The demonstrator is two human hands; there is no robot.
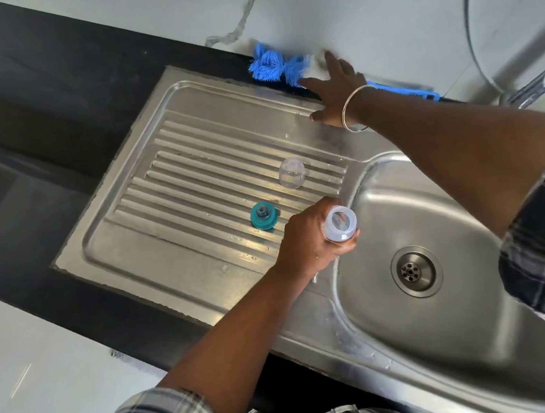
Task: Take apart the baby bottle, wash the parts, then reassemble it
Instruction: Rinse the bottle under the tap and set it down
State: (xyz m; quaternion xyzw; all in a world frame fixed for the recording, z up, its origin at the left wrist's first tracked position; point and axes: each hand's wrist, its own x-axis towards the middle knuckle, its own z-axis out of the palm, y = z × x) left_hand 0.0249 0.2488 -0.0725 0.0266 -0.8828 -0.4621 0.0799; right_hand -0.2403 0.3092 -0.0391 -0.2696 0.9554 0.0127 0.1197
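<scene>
bottle (pixel 340 224) in left hand (pixel 311 236): no legible writing.

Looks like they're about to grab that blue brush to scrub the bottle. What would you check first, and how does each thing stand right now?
1. Bottle held firmly: ok, left hand grips it.
2. Bottle opened: ok, mouth uncovered; teal ring and clear cap lie apart on the drainboard.
3. Right hand free: ok, fingers spread, holding nothing.
4. Brush within reach: ok, right by the fingers.
5. Brush gripped: not ok, not yet.
6. Water running: cannot tell, tap mostly out of view.
</scene>
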